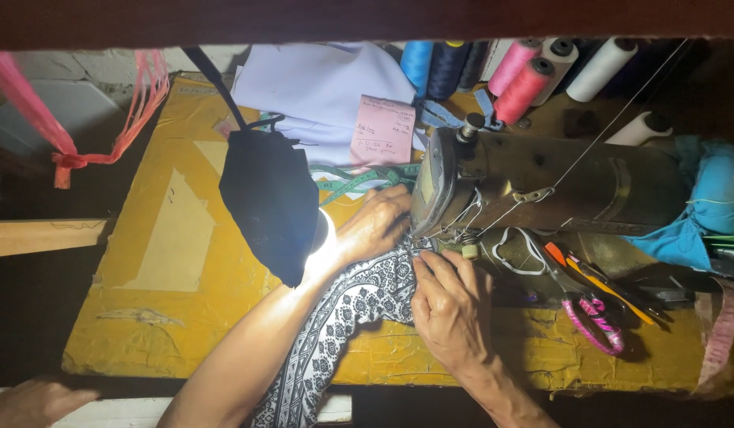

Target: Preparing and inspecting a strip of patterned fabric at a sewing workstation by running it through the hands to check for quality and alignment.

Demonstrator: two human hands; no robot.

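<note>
A black-and-white patterned fabric (347, 313) runs from the table's near edge up to the needle area of a dark sewing machine (541, 190). My left hand (375, 226) lies flat on the fabric just left of the needle, fingers pressing it down. My right hand (450, 305) rests on the fabric in front of the machine, fingertips pinching or guiding the cloth near the presser foot. A black-shaded lamp (272, 202) hangs over my left forearm and lights it brightly.
Yellow worktable (176, 261). White cloth (319, 87), a pink paper slip (383, 131) and a green measuring tape (359, 181) lie at the back. Several thread cones (525, 79) stand behind the machine. Pink-handled scissors (593, 317) and orange tools sit right. Another hand (30, 400) shows bottom left.
</note>
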